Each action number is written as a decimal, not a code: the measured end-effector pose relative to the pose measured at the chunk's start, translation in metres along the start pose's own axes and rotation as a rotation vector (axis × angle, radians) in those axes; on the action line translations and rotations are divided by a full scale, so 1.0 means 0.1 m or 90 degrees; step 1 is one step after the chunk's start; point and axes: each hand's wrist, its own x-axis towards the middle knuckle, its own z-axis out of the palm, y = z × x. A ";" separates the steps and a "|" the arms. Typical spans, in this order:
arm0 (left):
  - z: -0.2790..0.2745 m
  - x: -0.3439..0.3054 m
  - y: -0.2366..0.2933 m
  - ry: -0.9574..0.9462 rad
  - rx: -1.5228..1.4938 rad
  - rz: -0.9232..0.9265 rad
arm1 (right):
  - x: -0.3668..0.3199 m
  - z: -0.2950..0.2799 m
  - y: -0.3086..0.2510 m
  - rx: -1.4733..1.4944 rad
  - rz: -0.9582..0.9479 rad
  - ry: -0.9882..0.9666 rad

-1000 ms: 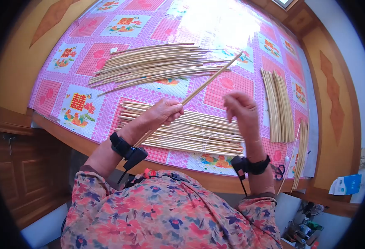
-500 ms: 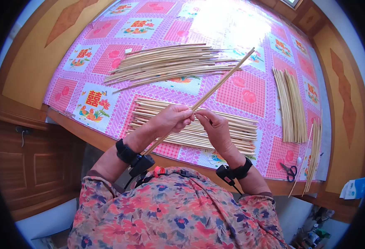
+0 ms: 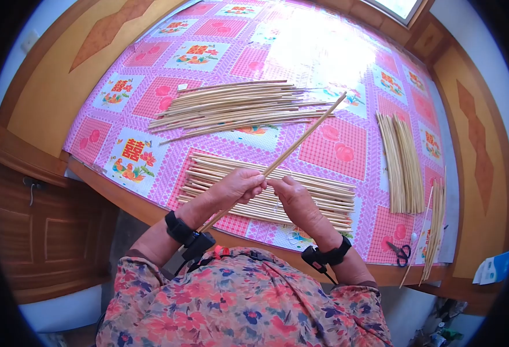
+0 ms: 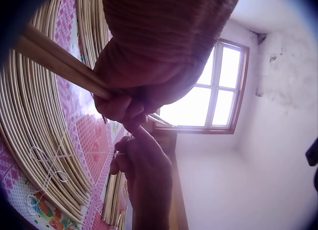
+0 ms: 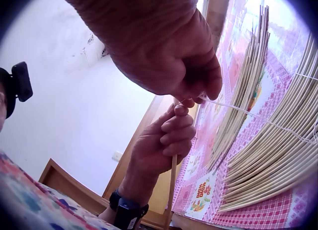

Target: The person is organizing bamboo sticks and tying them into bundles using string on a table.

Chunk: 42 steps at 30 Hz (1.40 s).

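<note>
My left hand [image 3: 240,188] grips thin wooden sticks [image 3: 305,134], held slantwise over the table with the far end up to the right. Fingertip to fingertip with it, my right hand [image 3: 298,203] pinches a thin white string [image 5: 258,118] right beside the sticks. From those fingers the string runs down to the row of sticks [image 3: 329,194] lying just below both hands. In the left wrist view loose loops of the string [image 4: 47,178] rest on that row. The curled fingers hide the exact spot where string and held sticks meet.
A looser pile of sticks [image 3: 231,110] lies farther back on the patterned tablecloth [image 3: 115,118]. At the right are a thick bundle [image 3: 402,165] and a smaller one [image 3: 435,231] over the table's front edge. Dark-handled scissors [image 3: 402,253] lie near that edge.
My right hand has come from raised and apart on the right to the left hand's fingertips, where it now pinches the string. The left hand keeps its grip on the sticks.
</note>
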 end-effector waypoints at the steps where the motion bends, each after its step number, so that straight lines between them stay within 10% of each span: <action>1: 0.00 -0.03 -0.01 0.003 -0.006 -0.002 | -0.01 0.00 -0.01 0.002 0.001 -0.007; 6: -0.05 -0.06 0.09 0.001 -0.037 0.008 | 0.00 -0.08 -0.03 0.394 0.258 -0.010; 42: -0.03 -0.15 0.17 -0.034 -0.098 -0.008 | 0.01 -0.11 -0.25 0.413 0.238 -0.054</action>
